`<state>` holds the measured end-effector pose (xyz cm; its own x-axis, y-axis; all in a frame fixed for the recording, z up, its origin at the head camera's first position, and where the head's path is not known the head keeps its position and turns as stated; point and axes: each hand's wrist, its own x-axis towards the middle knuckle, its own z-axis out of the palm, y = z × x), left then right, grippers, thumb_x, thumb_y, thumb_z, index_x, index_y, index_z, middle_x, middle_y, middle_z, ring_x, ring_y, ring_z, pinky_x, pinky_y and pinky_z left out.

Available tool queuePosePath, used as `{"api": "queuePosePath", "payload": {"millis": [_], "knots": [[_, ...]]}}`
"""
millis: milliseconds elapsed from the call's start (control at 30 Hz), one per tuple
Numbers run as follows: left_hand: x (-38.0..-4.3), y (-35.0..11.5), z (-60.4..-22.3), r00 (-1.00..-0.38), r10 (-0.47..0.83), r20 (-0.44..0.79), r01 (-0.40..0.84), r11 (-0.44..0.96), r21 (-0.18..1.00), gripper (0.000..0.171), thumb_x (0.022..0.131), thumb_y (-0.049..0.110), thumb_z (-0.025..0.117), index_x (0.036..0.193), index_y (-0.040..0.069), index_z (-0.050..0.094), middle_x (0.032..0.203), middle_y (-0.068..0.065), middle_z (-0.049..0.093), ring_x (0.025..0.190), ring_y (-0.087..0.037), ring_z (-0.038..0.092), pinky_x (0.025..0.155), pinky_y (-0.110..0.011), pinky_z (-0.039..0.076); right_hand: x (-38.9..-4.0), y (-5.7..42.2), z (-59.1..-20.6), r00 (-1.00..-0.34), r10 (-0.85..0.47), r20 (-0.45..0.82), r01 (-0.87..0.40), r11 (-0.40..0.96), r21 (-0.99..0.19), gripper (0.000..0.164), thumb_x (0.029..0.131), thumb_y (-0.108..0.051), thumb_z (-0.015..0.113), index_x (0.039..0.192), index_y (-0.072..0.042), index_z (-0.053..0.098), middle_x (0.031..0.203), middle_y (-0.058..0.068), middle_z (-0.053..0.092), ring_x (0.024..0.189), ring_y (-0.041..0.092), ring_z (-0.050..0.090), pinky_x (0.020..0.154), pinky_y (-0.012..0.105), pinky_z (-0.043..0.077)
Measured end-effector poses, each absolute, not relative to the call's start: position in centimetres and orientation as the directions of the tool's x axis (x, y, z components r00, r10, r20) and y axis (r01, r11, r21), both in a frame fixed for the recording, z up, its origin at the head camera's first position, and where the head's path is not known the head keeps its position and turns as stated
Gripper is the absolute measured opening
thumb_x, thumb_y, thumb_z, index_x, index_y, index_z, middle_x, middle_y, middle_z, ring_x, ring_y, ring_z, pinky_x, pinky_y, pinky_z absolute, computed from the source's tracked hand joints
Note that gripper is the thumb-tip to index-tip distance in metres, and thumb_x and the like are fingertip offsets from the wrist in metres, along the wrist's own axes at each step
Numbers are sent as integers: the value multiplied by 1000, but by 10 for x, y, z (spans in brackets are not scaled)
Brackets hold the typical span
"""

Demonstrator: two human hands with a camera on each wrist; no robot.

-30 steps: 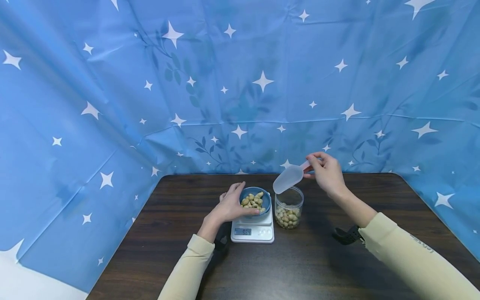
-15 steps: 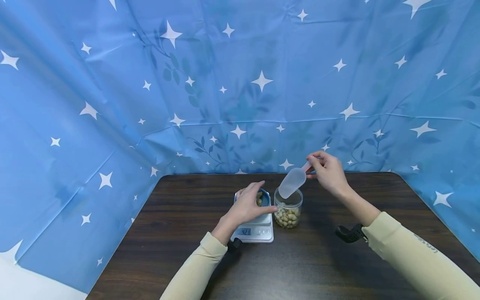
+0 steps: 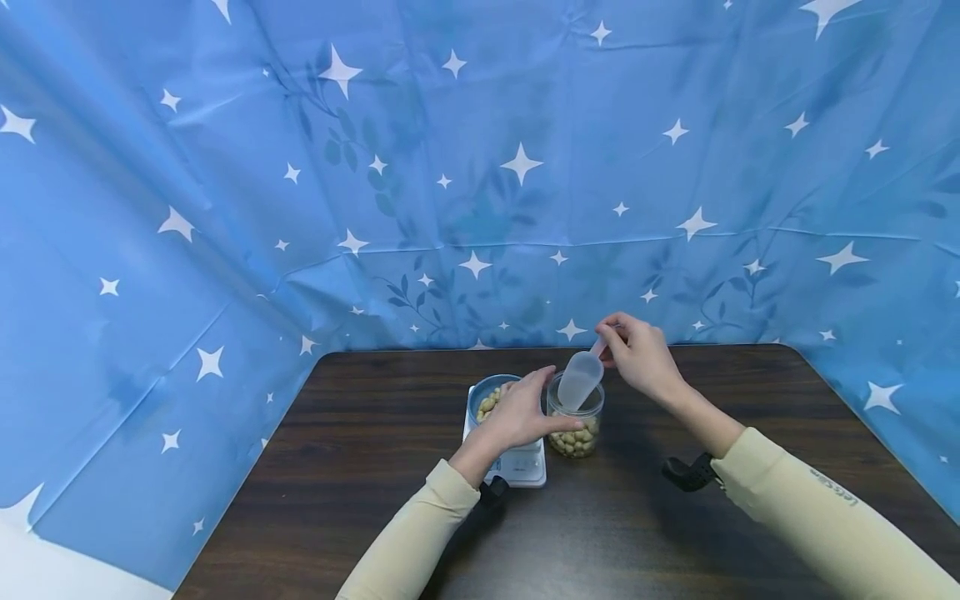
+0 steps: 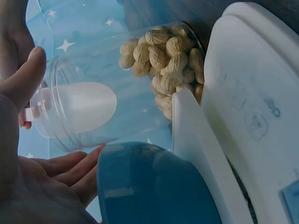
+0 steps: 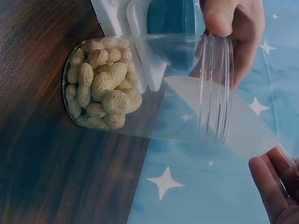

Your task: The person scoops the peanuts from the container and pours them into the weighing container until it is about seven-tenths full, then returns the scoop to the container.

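My right hand (image 3: 643, 358) pinches the handle of a translucent white scoop (image 3: 581, 380). The scoop tilts down, its blade inside the mouth of a clear jar (image 5: 180, 60). Unshelled peanuts (image 5: 105, 86) fill the lower part of the jar, below the blade. My left hand (image 3: 522, 412) reaches across to the jar with thumb and fingers spread on either side of its neck. In the right wrist view, the left thumb (image 5: 218, 21) is right at the rim. Beneath the left hand, a blue bowl (image 4: 154, 186) of peanuts is partly hidden.
The bowl stands on a white kitchen scale (image 3: 528, 472), just left of the jar; the left wrist covers its display in the head view. Dark wood table (image 3: 600, 533) lies all round. Behind it hangs a blue cloth (image 3: 480, 208) with white stars.
My left hand has left the bowl and moved right to the jar's neck. My right hand has lowered the scoop from above the jar into its mouth.
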<state>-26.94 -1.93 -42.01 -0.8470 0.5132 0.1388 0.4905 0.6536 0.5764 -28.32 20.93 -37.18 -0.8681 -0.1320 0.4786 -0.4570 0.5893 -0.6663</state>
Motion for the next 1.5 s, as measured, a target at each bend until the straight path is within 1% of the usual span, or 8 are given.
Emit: {"api": "queuePosePath", "payload": {"millis": [100, 200, 367, 533, 900, 1033, 1200, 1500], "knots": [[-271, -16, -421, -843, 520, 137, 497, 655, 569, 98, 84, 60, 79, 158, 11, 38, 146, -4, 55, 128, -17, 55, 109, -53, 34, -283, 206, -369, -856, -153, 494, -472, 620, -626, 22, 109, -15, 54, 112, 3, 67, 78, 8, 71, 67, 28, 71, 58, 30, 57], [-272, -15, -421, -836, 529, 143, 505, 643, 576, 96, 84, 57, 81, 157, 10, 39, 144, -3, 57, 125, -16, 56, 107, -53, 34, -282, 202, -368, -832, -177, 526, -499, 653, -570, 22, 109, -14, 54, 110, 4, 67, 75, 6, 70, 62, 21, 68, 55, 31, 54], [-272, -14, -422, -840, 528, 128, 494, 644, 585, 96, 86, 55, 80, 158, 9, 37, 147, -5, 56, 129, -18, 54, 109, -53, 34, -280, 196, -367, -791, -235, 565, -544, 693, -473, 22, 109, -12, 54, 106, 5, 68, 71, 3, 65, 51, 10, 54, 46, 30, 42], [-273, -14, -423, -844, 524, 119, 488, 656, 576, 94, 87, 55, 79, 158, 9, 37, 147, -5, 56, 130, -18, 54, 110, -52, 34, -277, 189, -366, -783, -294, 549, -557, 725, -406, 18, 107, -11, 56, 108, 3, 67, 74, 3, 65, 48, 8, 50, 45, 30, 40], [-274, -15, -424, -846, 521, 116, 484, 657, 578, 91, 89, 55, 77, 156, 6, 40, 146, -7, 57, 129, -20, 55, 110, -53, 35, -275, 179, -370, -749, -409, 522, -592, 766, -249, 12, 106, -8, 58, 108, 0, 66, 83, 8, 71, 63, 17, 65, 55, 36, 50], [-273, -15, -425, -848, 519, 112, 477, 654, 587, 89, 89, 55, 77, 155, 8, 42, 145, -6, 57, 129, -19, 55, 110, -54, 34, -275, 175, -374, -767, -434, 472, -586, 773, -242, 12, 105, -11, 60, 106, -2, 66, 77, 3, 67, 60, 13, 61, 54, 33, 49], [-273, -15, -426, -845, 523, 112, 479, 647, 594, 86, 89, 54, 77, 154, 9, 44, 146, -5, 56, 130, -19, 54, 110, -54, 33, -275, 174, -377, -796, -450, 404, -576, 769, -278, 11, 105, -11, 61, 105, -1, 67, 72, -2, 63, 57, 7, 55, 52, 29, 46], [-272, -17, -422, -844, 527, 104, 475, 643, 601, 86, 90, 54, 76, 155, 10, 43, 149, -6, 54, 132, -21, 53, 112, -55, 33, -277, 177, -377, -798, -426, 426, -587, 710, -389, 13, 105, -8, 59, 97, -3, 68, 68, -5, 60, 52, 6, 50, 52, 30, 43]]}}
